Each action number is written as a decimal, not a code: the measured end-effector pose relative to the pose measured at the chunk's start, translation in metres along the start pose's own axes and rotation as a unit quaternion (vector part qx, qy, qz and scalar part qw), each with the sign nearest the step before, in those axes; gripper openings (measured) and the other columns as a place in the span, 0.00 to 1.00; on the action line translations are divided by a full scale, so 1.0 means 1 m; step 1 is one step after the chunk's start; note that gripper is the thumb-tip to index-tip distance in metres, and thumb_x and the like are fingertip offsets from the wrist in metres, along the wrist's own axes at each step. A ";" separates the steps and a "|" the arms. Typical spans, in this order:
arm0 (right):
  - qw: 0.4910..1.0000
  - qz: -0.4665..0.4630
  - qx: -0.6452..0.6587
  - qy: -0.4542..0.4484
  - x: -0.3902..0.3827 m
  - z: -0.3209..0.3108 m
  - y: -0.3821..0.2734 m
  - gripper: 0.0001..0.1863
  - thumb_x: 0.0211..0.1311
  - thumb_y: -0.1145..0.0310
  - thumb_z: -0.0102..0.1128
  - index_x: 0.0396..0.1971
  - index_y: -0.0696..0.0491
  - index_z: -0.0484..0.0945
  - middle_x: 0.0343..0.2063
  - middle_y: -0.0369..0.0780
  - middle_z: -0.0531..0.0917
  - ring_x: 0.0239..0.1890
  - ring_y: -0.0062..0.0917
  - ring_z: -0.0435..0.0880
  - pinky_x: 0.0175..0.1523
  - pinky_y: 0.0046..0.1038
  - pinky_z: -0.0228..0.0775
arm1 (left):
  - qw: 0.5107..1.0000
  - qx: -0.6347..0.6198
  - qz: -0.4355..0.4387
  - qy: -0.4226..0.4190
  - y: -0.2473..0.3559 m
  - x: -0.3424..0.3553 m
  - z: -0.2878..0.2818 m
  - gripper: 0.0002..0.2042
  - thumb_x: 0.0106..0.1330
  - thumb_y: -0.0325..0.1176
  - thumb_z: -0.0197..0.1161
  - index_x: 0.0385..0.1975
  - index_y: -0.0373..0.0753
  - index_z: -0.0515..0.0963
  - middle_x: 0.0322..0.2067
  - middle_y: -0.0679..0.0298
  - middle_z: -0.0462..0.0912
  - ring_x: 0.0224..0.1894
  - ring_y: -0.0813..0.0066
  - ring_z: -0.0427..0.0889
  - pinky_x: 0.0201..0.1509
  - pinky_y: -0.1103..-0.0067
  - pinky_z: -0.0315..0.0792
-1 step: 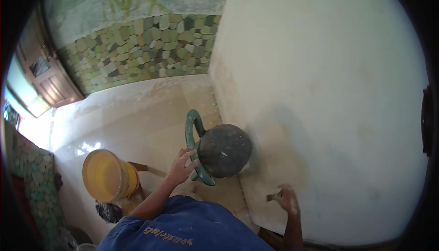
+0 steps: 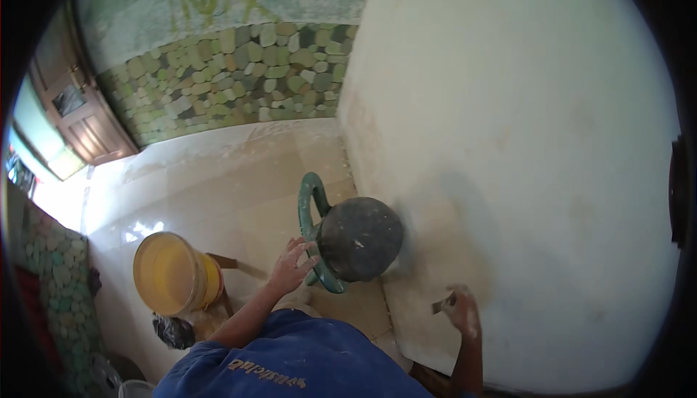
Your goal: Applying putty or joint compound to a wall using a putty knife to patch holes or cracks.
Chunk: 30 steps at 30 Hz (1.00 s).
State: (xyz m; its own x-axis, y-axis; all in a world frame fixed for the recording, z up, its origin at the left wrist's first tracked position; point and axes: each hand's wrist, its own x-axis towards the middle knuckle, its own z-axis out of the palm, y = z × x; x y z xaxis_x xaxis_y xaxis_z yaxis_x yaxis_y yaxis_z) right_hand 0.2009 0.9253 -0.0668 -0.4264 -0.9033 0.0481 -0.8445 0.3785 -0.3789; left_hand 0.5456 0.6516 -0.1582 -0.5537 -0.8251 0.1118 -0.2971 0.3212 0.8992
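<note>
My right hand (image 2: 462, 312) is closed around a small putty knife (image 2: 443, 304), its short flat end sticking out to the left, in front of the pale wall (image 2: 566, 144). Whitish dust coats the fingers. My left hand (image 2: 292, 266) has its fingers apart at a green curved tube frame (image 2: 305, 209), seemingly resting against it. Next to that frame is a dark grey rounded thing (image 2: 359, 238) with pale specks, close to the wall; whether it is a seat I cannot tell. A large damp-looking beige patch (image 2: 443, 245) marks the wall beside it.
A yellow bucket (image 2: 207, 282) stands at the left on a wooden support (image 2: 223, 261), a black plastic bag (image 2: 173, 331) beside it. Stone cladding (image 2: 239, 71) covers the low far wall above the tiled floor (image 2: 218, 187). A wooden door (image 2: 83, 115) is at the far left.
My right hand and the putty knife have shifted slightly right and up. My left hand stays at the green frame. The whole view has moved a little.
</note>
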 end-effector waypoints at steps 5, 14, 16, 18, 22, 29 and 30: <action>0.927 -0.083 0.324 0.167 0.066 -0.043 -0.066 0.20 0.48 0.73 0.70 0.41 0.55 0.73 0.37 0.41 0.78 0.37 0.32 0.80 0.42 0.34 0.73 | 0.999 0.006 -0.044 -0.022 -0.002 -0.040 -0.004 0.22 0.63 0.42 0.62 0.54 0.40 0.73 0.59 0.41 0.67 0.66 0.44 0.59 0.71 0.62 0.51; 0.443 0.061 0.893 0.044 0.121 0.067 -0.151 0.18 0.56 0.74 0.63 0.48 0.56 0.73 0.41 0.39 0.79 0.43 0.30 0.82 0.51 0.36 0.76 | 0.995 0.000 -0.104 0.000 -0.027 -0.024 -0.074 0.22 0.64 0.43 0.60 0.55 0.39 0.72 0.62 0.42 0.64 0.68 0.43 0.56 0.71 0.63 0.50; 0.467 0.064 0.882 -0.010 0.131 0.093 -0.173 0.16 0.58 0.78 0.58 0.47 0.56 0.74 0.41 0.38 0.79 0.40 0.27 0.82 0.48 0.33 0.76 | 0.996 0.003 -0.091 0.012 -0.046 -0.015 -0.097 0.22 0.64 0.43 0.60 0.55 0.39 0.71 0.61 0.42 0.64 0.68 0.44 0.56 0.70 0.63 0.51; 0.679 0.116 0.699 -0.193 0.148 0.112 -0.194 0.20 0.56 0.78 0.59 0.51 0.56 0.73 0.35 0.36 0.78 0.36 0.22 0.82 0.44 0.28 0.76 | 0.994 0.008 -0.106 0.019 -0.060 -0.005 -0.123 0.22 0.64 0.42 0.60 0.55 0.39 0.71 0.61 0.43 0.65 0.68 0.45 0.57 0.70 0.63 0.52; 0.899 0.015 0.413 -0.146 0.196 0.095 -0.268 0.32 0.51 0.73 0.68 0.58 0.56 0.69 0.30 0.36 0.77 0.32 0.19 0.78 0.39 0.23 0.72 | 0.991 0.016 -0.113 0.075 -0.101 0.017 -0.186 0.20 0.63 0.39 0.62 0.54 0.39 0.72 0.60 0.43 0.66 0.67 0.48 0.60 0.68 0.64 0.55; 0.920 -0.119 0.371 0.048 0.278 0.091 -0.379 0.23 0.50 0.79 0.70 0.47 0.58 0.75 0.31 0.35 0.76 0.35 0.16 0.76 0.39 0.19 0.73 | 0.978 0.003 -0.144 0.149 -0.134 0.039 -0.270 0.17 0.63 0.33 0.61 0.51 0.37 0.74 0.58 0.45 0.69 0.63 0.52 0.65 0.66 0.67 0.59; 0.896 -0.136 0.420 0.047 0.284 0.093 -0.393 0.20 0.50 0.80 0.70 0.44 0.59 0.76 0.32 0.35 0.76 0.35 0.15 0.76 0.40 0.20 0.73 | 0.980 0.005 -0.143 0.142 -0.141 0.039 -0.277 0.17 0.63 0.33 0.61 0.51 0.37 0.74 0.58 0.45 0.69 0.63 0.52 0.65 0.66 0.67 0.59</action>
State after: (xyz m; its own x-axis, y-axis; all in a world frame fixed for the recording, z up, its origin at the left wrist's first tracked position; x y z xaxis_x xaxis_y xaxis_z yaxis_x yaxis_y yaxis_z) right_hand 0.4414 0.5011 0.0096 -0.3008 -0.9033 0.3059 -0.3953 -0.1738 -0.9020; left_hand 0.7813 0.4458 -0.1639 -0.2090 -0.9775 -0.0296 -0.4161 0.0614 0.9073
